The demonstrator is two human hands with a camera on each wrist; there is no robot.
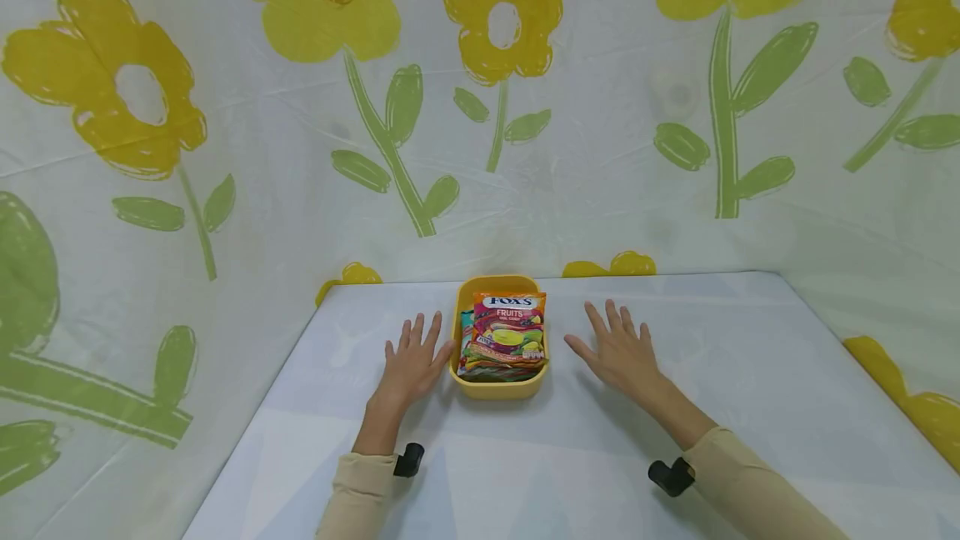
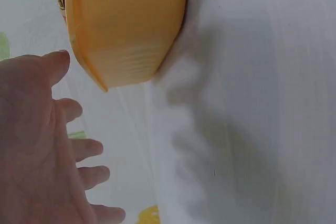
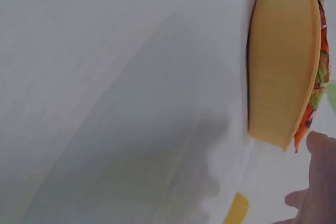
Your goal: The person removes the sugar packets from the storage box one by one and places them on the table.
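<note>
A yellow plastic basket (image 1: 498, 391) stands near the far edge of the table, holding several candy bags. On top lies an orange and purple FOX'S fruit candy bag (image 1: 510, 332), with a teal packet (image 1: 466, 332) showing at its left. My left hand (image 1: 411, 367) hovers just left of the basket, fingers spread, holding nothing. To the right, my right hand (image 1: 621, 357) also has its fingers spread and holds nothing. Both wrist views show the basket's side wall (image 2: 126, 24) near the hands; the candy bag (image 3: 318, 82) rises above the rim in the right one.
A white cloth-covered table (image 1: 495, 473) lies under the basket. Behind and at both sides hangs a white curtain (image 1: 600, 148) with yellow flowers and green stems. Each wrist wears a small black camera mount (image 1: 671, 477).
</note>
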